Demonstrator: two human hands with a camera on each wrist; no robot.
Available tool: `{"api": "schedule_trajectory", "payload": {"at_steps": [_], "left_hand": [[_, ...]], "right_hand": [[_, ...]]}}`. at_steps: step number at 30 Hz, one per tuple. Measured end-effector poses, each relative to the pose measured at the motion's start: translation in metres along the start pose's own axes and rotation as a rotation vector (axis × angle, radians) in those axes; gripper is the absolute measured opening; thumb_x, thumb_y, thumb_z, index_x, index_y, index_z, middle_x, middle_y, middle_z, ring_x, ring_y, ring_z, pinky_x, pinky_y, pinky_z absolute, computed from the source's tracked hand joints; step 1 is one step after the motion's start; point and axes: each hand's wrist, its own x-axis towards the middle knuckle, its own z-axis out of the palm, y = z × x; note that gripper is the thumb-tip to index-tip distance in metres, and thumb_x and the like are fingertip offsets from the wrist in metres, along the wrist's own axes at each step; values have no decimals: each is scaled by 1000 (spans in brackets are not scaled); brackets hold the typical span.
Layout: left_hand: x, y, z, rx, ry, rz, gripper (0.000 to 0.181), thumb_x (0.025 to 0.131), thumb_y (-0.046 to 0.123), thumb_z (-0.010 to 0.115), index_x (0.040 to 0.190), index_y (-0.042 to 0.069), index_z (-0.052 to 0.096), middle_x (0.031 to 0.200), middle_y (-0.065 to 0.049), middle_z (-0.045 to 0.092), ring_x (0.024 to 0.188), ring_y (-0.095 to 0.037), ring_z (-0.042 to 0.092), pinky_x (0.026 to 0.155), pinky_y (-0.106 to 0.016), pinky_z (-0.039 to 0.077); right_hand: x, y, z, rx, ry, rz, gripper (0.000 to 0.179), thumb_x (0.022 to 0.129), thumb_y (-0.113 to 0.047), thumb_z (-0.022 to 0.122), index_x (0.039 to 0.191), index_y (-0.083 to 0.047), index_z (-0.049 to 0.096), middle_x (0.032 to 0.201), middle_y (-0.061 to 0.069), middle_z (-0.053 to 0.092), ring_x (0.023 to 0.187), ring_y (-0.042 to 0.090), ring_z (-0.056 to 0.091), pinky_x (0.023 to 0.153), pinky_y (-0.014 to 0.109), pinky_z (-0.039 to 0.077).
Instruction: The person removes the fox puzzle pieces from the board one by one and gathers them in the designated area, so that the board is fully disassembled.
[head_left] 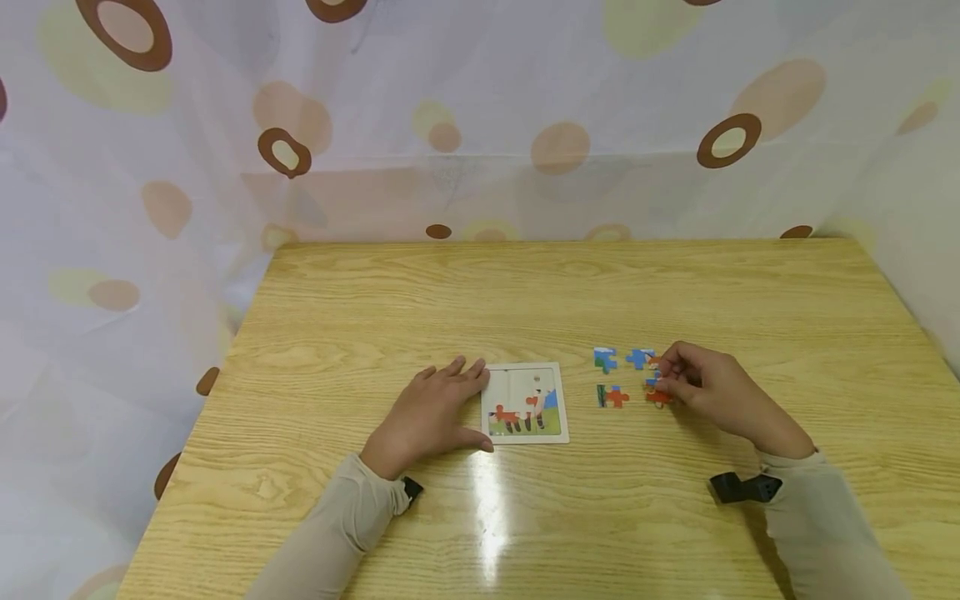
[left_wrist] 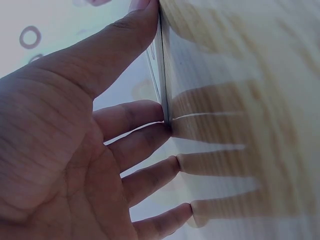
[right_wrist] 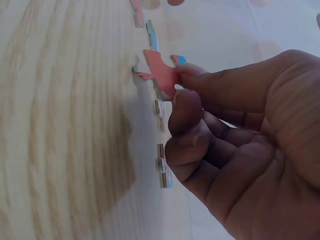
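Note:
My left hand (head_left: 427, 418) rests at the left side of a white-rimmed puzzle board (head_left: 565, 421), its thumb and fingers spread along the edge. In the left wrist view the straight fingers (left_wrist: 142, 145) touch the board's thin edge and the tabletop. Several fitted pieces on the board show part of an animal picture. To its right, my right hand (head_left: 711, 390) pinches a red and blue jigsaw piece (right_wrist: 162, 71) between thumb and curled finger. That piece is tilted up on the table side in the right wrist view.
Near the right hand lie more loose jigsaw pieces: a blue and green one (head_left: 604, 358), a blue one (head_left: 638, 358) and a red one (head_left: 617, 397). The wooden table (head_left: 480, 292) backs onto a spotted curtain (head_left: 480, 108).

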Motion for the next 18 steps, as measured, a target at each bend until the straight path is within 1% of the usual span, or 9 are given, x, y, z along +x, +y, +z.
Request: {"api": "schedule_trajectory", "payload": {"at_steps": [2, 5, 8, 12, 18], "left_hand": [[0, 0, 0, 3, 0, 0, 101, 78, 59, 84, 157, 9, 45, 163, -6, 38, 152, -30, 31, 118, -57, 31], [0, -1, 0, 6, 0, 0, 102, 77, 59, 84, 157, 10, 45, 163, -5, 38, 152, -29, 31, 118, -57, 31], [0, -1, 1, 5, 1, 0, 102, 78, 59, 84, 157, 10, 45, 163, -5, 38, 152, -29, 31, 118, -57, 31], [0, -1, 1, -1, 3, 2, 101, 78, 59, 84, 157, 10, 45, 163, -5, 38, 152, -29, 31, 118, -57, 31], [-1, -1, 0, -9, 1, 2, 101, 78, 58, 84, 157, 10, 45, 163, -5, 37, 153, -30, 30, 119, -57, 30]], "right_hand": [[1, 3, 3, -39, 15, -11, 12, 93, 3, 73, 96, -5, 64, 83, 0, 63, 66, 7, 57, 58, 24, 48], [3, 4, 6, -89, 25, -7, 10, 93, 1, 74, 95, -4, 66, 81, -3, 62, 67, 5, 55, 58, 24, 47], [3, 4, 8, -106, 20, 15, 9, 93, 1, 74, 95, -2, 66, 78, -3, 60, 65, 6, 51, 57, 25, 45], [4, 4, 10, -136, 36, 25, 11, 91, -1, 77, 92, -3, 66, 74, -3, 57, 62, 7, 47, 55, 25, 41], [5, 4, 15, -169, 32, 45, 14, 92, -5, 78, 88, -5, 64, 73, -3, 56, 63, 8, 46, 56, 26, 41]]}}
